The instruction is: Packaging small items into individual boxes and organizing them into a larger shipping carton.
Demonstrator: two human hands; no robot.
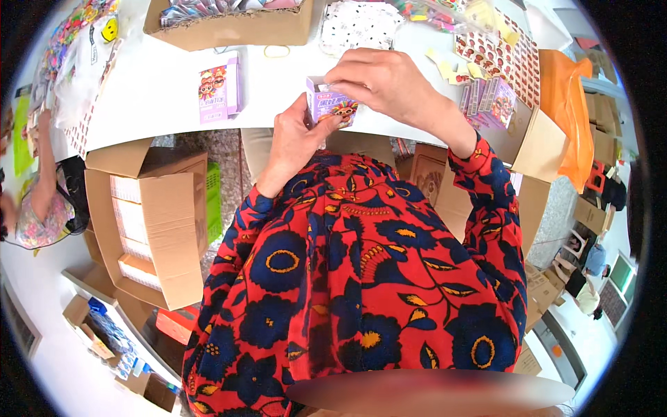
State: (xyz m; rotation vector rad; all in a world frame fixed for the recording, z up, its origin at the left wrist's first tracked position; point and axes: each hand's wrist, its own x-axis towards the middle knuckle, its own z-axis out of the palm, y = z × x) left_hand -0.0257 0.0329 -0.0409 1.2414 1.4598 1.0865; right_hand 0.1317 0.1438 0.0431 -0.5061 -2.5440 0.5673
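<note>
Close to the table's front edge, my left hand [288,139] grips a small purple box [321,104] with cartoon figures on its front, thumb across the face. The box stands roughly upright, its top at least partly unfolded. Over its top right corner arches my right hand [382,80], fingers bent and pinched together; whatever is between them is hidden. To the left, a purple display carton [214,94] with similar figures rests on the table. Several small purple boxes [497,104] are grouped on the right, beyond my right wrist.
A cardboard box [229,31] of packets stands at the back, beside a pile of white patterned pieces [361,28]. Sticker sheets [517,59] and an orange bag [566,121] lie right. Below left is an opened carton [177,236]. Another person's arm [45,156] reaches in far left.
</note>
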